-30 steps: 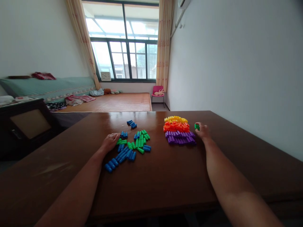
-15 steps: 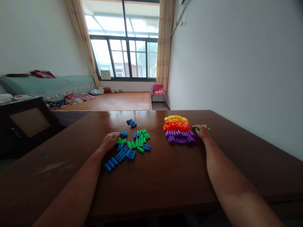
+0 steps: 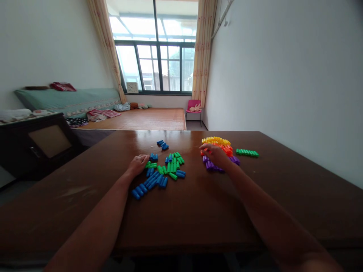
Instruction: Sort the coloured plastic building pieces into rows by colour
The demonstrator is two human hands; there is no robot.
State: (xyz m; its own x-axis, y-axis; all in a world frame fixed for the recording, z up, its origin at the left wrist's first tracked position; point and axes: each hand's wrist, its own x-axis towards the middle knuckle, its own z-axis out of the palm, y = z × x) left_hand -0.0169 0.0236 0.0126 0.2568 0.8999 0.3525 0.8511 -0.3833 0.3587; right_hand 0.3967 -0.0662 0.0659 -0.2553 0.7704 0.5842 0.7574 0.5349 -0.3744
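Small tube-shaped plastic pieces lie on the brown table in colour groups. My left hand (image 3: 139, 163) rests at the left edge of the mixed blue pieces (image 3: 153, 180) and green pieces (image 3: 171, 167). Its fingers are drawn together beside a green pair; whatever they may grip is hidden. Above the purple pieces (image 3: 210, 165) and orange pieces (image 3: 227, 150) is my right hand (image 3: 215, 154), open, fingers reaching left and nothing visible in them. It partly covers both groups. Yellow pieces (image 3: 217, 141) line the back. A row of green pieces (image 3: 247, 153) lies to the right.
The brown table (image 3: 181, 219) spans the foreground. A few blue pieces (image 3: 162, 144) sit apart near its far side. Beyond are a bed (image 3: 153, 118), a pink chair (image 3: 194, 105) and a window. A dark cabinet (image 3: 48, 139) stands at the left.
My right hand has left the green row on the right and moved left over the orange and purple pieces. My left hand stays by the blue and green pieces. The view has shifted slightly.
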